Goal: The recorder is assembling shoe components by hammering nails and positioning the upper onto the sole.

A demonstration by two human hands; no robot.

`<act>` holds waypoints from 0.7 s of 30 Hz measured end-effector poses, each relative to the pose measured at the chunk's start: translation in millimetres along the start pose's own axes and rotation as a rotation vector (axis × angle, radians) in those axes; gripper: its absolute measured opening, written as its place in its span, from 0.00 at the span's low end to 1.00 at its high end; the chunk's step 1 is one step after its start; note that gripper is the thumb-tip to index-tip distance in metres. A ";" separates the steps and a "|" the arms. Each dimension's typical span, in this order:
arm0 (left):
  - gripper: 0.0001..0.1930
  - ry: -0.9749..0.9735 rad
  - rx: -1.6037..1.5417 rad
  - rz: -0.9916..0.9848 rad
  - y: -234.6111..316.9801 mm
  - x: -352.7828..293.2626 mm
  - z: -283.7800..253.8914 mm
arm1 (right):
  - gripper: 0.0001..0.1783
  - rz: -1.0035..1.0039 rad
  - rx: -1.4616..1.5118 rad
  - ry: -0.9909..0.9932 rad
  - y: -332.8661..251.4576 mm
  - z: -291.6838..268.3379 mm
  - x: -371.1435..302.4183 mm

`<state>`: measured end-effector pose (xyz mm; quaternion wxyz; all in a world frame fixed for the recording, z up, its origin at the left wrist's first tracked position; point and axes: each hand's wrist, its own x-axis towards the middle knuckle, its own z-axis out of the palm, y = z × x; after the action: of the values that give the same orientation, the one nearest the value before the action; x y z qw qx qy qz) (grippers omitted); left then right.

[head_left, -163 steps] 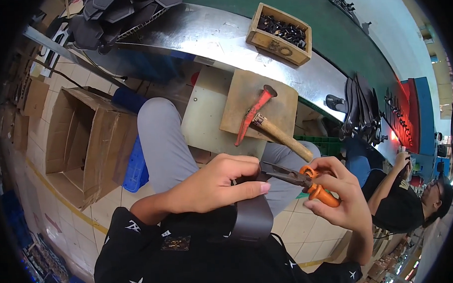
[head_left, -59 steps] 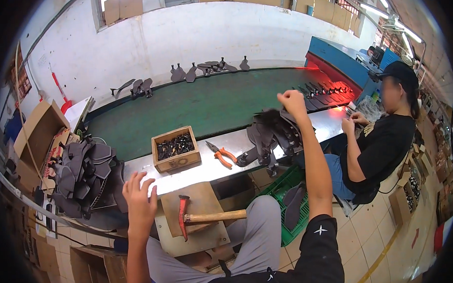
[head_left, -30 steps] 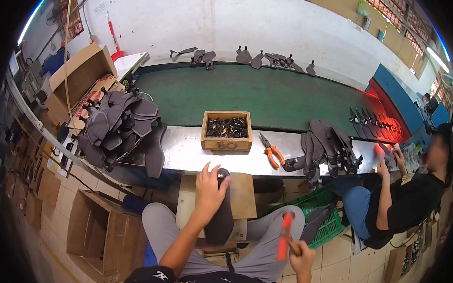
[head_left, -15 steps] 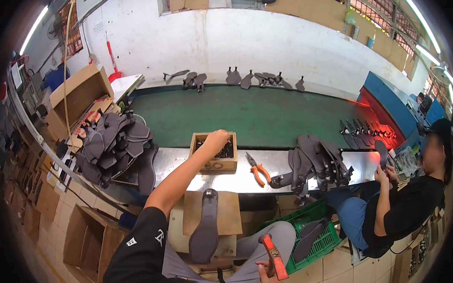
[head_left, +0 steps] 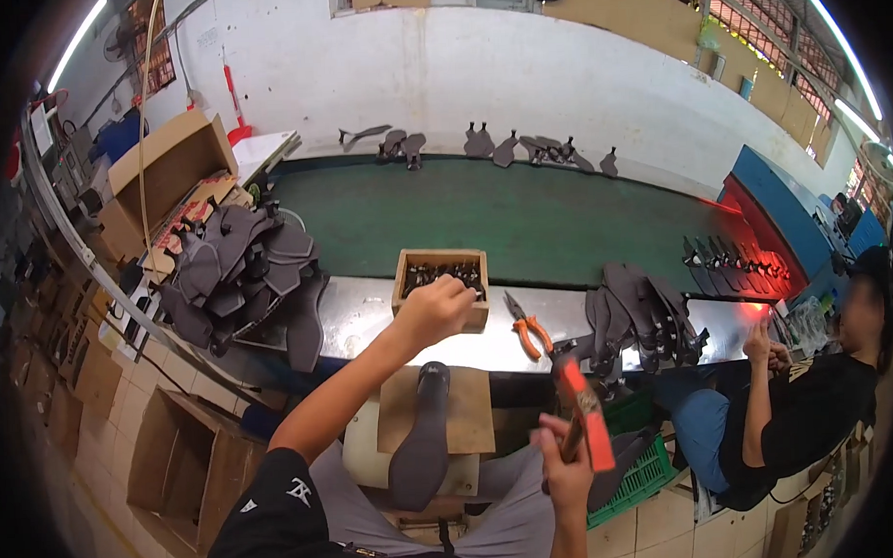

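Note:
My left hand (head_left: 438, 309) is closed just in front of the wooden box (head_left: 398, 286), its fingers bunched; whatever they hold is hidden. Small dark parts (head_left: 429, 272) fill that box. In my right hand (head_left: 568, 471) a red-headed hammer (head_left: 587, 412) is raised over my lap, slightly blurred. Between my hands a dark grey shoe sole (head_left: 420, 447) lies lengthwise on a brown board (head_left: 471, 408), a black piece at its far end. Orange-handled pliers (head_left: 527, 330) rest on the metal table edge, right of the box.
Piles of soles stand left (head_left: 239, 257) and right (head_left: 635, 317) on the metal table (head_left: 359, 316). Behind runs a green conveyor belt (head_left: 484, 214), with soles along its far side. A green crate (head_left: 636, 484) is by my right knee. A co-worker (head_left: 805, 404) sits at the right.
My left hand has come out of the wooden box toward me. My right hand has lifted the hammer up from my lap. The whole view has shifted slightly.

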<state>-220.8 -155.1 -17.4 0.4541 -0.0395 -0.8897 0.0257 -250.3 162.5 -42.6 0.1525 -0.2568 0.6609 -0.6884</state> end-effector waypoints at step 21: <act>0.16 -0.103 -0.533 -0.681 58.4 -111.1 -40.9 | 0.08 0.093 0.124 -0.363 -32.7 84.0 34.8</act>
<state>-120.0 -106.9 -87.7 0.3658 0.1415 -0.8489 -0.3543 -227.9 76.1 -5.4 0.3163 -0.3360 0.5902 -0.6624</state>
